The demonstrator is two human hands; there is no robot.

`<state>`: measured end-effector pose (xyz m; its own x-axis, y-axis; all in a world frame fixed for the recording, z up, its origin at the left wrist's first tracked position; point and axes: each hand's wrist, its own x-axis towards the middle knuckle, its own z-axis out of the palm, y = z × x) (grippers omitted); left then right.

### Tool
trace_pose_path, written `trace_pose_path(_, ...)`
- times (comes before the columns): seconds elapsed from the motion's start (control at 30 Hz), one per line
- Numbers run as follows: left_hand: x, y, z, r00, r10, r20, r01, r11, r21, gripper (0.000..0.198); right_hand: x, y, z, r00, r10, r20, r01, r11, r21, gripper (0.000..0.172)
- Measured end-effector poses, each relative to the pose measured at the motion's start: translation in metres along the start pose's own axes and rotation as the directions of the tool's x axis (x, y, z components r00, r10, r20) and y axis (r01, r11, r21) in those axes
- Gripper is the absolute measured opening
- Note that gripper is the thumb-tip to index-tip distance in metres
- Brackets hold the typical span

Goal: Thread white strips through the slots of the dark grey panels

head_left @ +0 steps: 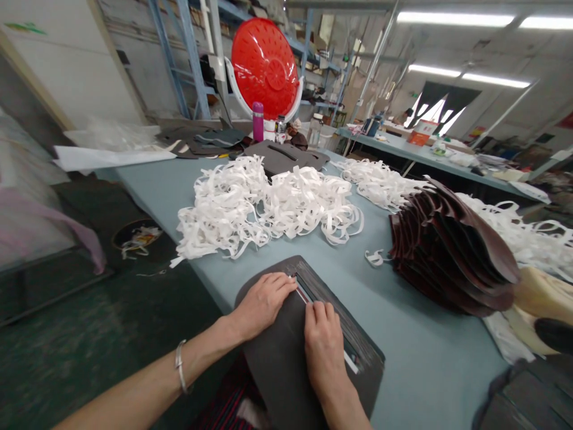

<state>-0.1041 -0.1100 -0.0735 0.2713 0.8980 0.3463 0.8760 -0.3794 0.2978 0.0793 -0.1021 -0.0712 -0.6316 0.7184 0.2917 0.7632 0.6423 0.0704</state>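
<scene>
Dark, flexible leather panel (286, 352), flat on table (403, 334); pressed under left hand (262, 301), right hand (323, 346), fingers extended, grasping nothing; likely handled by edges.

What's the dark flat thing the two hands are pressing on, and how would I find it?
Start at the long blue-grey table and look at its near edge, in front of the big heap of white strips. There lies a flat dark piece with a long slot, under the left hand and right hand. Unlike the fanned brown stack to its right, it lies alone and flat.
</scene>
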Motion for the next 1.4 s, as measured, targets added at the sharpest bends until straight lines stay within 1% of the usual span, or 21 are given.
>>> trace_pose_path(0.07, 0.0, 0.0, 0.0, 1.0, 0.006, 0.0, -0.006, 1.0, 0.004, 0.033, -0.035, 0.018, -0.004, 0.999, -0.028, -0.024, 0.028, 1.0, 0.002, 0.032)
trace_pose_path(0.17, -0.001, -0.001, 0.002, 1.0, 0.006, -0.003, -0.006, 1.0, 0.012, 0.032, -0.079, 0.042, -0.01, 0.991, -0.064, -0.113, 0.068, 0.997, 0.032, 0.034)
trace_pose_path(0.23, -0.002, -0.001, 0.003, 1.0, 0.005, -0.003, -0.005, 1.0, 0.015, 0.032, -0.093, 0.049, -0.014, 0.988, -0.048, -0.144, 0.06, 0.995, 0.077, 0.032)
trace_pose_path(0.27, -0.002, -0.001, 0.003, 1.0, 0.004, 0.0, -0.004, 1.0, 0.015, 0.032, -0.094, 0.05, -0.014, 0.99, -0.027, -0.141, 0.042, 0.993, 0.106, 0.03)
trace_pose_path(0.33, -0.003, -0.001, 0.002, 1.0, 0.003, 0.008, -0.003, 1.0, 0.012, 0.033, -0.085, 0.046, -0.014, 0.993, 0.029, -0.114, -0.011, 0.988, 0.156, 0.024)
trace_pose_path(0.43, -0.002, 0.0, 0.0, 1.0, 0.003, 0.021, -0.004, 1.0, 0.015, 0.033, -0.05, 0.031, -0.009, 0.993, 0.092, -0.072, -0.078, 0.981, 0.18, 0.02)
trace_pose_path(0.53, -0.001, 0.0, 0.0, 1.0, 0.002, 0.028, -0.003, 1.0, 0.024, 0.033, -0.006, 0.007, -0.002, 0.997, 0.077, -0.026, -0.072, 0.987, 0.141, 0.024)
trace_pose_path(0.6, -0.001, -0.001, 0.001, 1.0, -0.005, 0.03, 0.004, 1.0, 0.027, 0.034, 0.018, -0.007, 0.002, 0.998, 0.056, -0.01, -0.055, 0.995, 0.088, 0.025)
trace_pose_path(0.67, -0.002, -0.002, 0.003, 1.0, -0.012, 0.027, 0.011, 1.0, 0.026, 0.035, 0.03, -0.014, 0.005, 0.999, 0.045, -0.006, -0.044, 0.998, 0.044, 0.024)
trace_pose_path(0.7, -0.002, -0.002, 0.004, 1.0, -0.013, 0.023, 0.013, 1.0, 0.025, 0.036, 0.03, -0.015, 0.006, 0.999, 0.041, -0.004, -0.041, 0.999, 0.03, 0.024)
trace_pose_path(0.73, -0.002, -0.002, 0.005, 1.0, -0.013, 0.019, 0.013, 1.0, 0.023, 0.036, 0.025, -0.013, 0.005, 0.999, 0.039, 0.0, -0.039, 0.999, 0.021, 0.023)
trace_pose_path(0.8, -0.002, -0.003, 0.007, 1.0, -0.011, 0.009, 0.011, 1.0, 0.018, 0.035, 0.005, -0.005, 0.002, 0.999, 0.035, 0.015, -0.035, 0.999, 0.008, 0.023)
trace_pose_path(0.9, -0.001, -0.007, 0.007, 1.0, -0.01, 0.005, 0.01, 1.0, 0.017, 0.035, -0.043, 0.016, -0.01, 1.0, 0.021, 0.015, -0.021, 1.0, 0.003, 0.027)
trace_pose_path(1.0, 0.0, -0.007, 0.007, 1.0, -0.006, 0.005, 0.006, 0.999, 0.034, 0.035, -0.084, 0.035, -0.02, 0.999, -0.004, -0.042, 0.006, 0.999, 0.032, 0.03)
trace_pose_path(1.07, 0.001, 0.002, 0.008, 1.0, -0.016, -0.005, 0.016, 0.998, 0.054, 0.033, -0.097, 0.041, -0.023, 0.997, -0.001, -0.073, 0.005, 0.998, 0.061, 0.031)
trace_pose_path(1.1, 0.002, 0.011, 0.008, 1.0, -0.017, -0.004, 0.018, 0.998, 0.059, 0.031, -0.099, 0.041, -0.024, 0.997, 0.01, -0.081, -0.003, 0.997, 0.076, 0.031)
trace_pose_path(1.17, 0.002, 0.037, 0.012, 0.999, 0.01, 0.037, -0.012, 0.999, 0.046, 0.029, -0.099, 0.041, -0.024, 0.995, 0.039, -0.09, -0.029, 0.994, 0.105, 0.032)
trace_pose_path(1.27, -0.003, 0.083, 0.022, 0.982, 0.132, 0.134, -0.132, 0.991, -0.012, 0.034, -0.095, 0.038, -0.023, 0.989, 0.079, -0.128, -0.06, 0.987, 0.147, 0.033)
trace_pose_path(1.33, -0.008, 0.107, 0.03, 0.973, 0.18, 0.142, -0.179, 0.984, -0.022, 0.037, -0.094, 0.036, -0.022, 0.982, 0.101, -0.161, -0.075, 0.984, 0.16, 0.033)
trace_pose_path(1.4, -0.013, 0.121, 0.036, 0.974, 0.184, 0.128, -0.184, 0.983, -0.013, 0.037, -0.094, 0.036, -0.022, 0.977, 0.109, -0.185, -0.079, 0.984, 0.161, 0.034)
